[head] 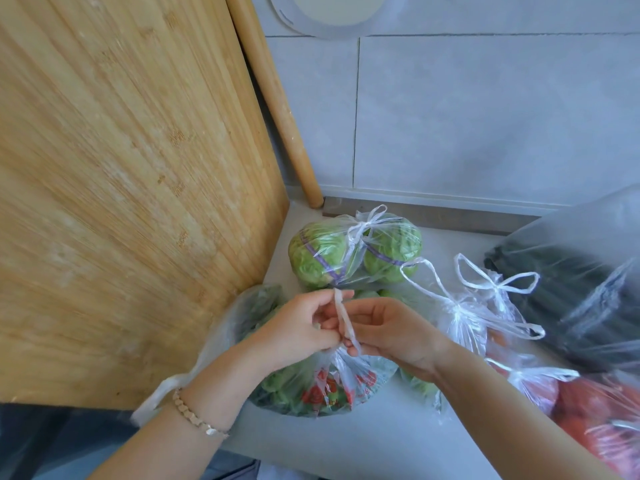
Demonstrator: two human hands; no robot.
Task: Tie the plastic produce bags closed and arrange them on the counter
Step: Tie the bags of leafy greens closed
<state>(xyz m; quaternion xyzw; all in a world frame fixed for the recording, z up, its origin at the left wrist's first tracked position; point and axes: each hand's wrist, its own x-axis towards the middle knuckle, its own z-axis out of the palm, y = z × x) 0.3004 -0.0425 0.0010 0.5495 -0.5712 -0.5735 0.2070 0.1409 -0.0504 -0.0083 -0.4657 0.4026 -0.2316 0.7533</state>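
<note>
Left hand (301,327) and right hand (388,330) together at centre of frame, both pinched shut on the twisted handles (343,317) of one bag. Handles standing up between the fingertips (341,295), not yet knotted as far as visible; probably in the middle of the tying.

Just below the hands, the bag (322,386) itself: clear plastic with red print, green leaves inside, resting on the counter (346,441) in the lower centre.

Behind it, toward upper centre, lettuce bag (353,252) already closed with a knot on top. To the right of the hands, two more clear bags with finished bows, one near (460,323) and one further (498,289). At the lower right edge, tomato bag (588,410), red, seemingly knotted too, though partly out of frame. At the right edge, dark bag (571,289), blurred; tied or not, cannot tell. At the left of the hands, another leafy bag (249,313) against the cutting board (121,185), mouth hidden under the left forearm.

So most of the tying seems done; left to do: this knot, perhaps one or two bags, then the arranging.

Little free space on the counter: board leaning at the left, rolling pin (277,98) in the corner, bags crowded close around.
</note>
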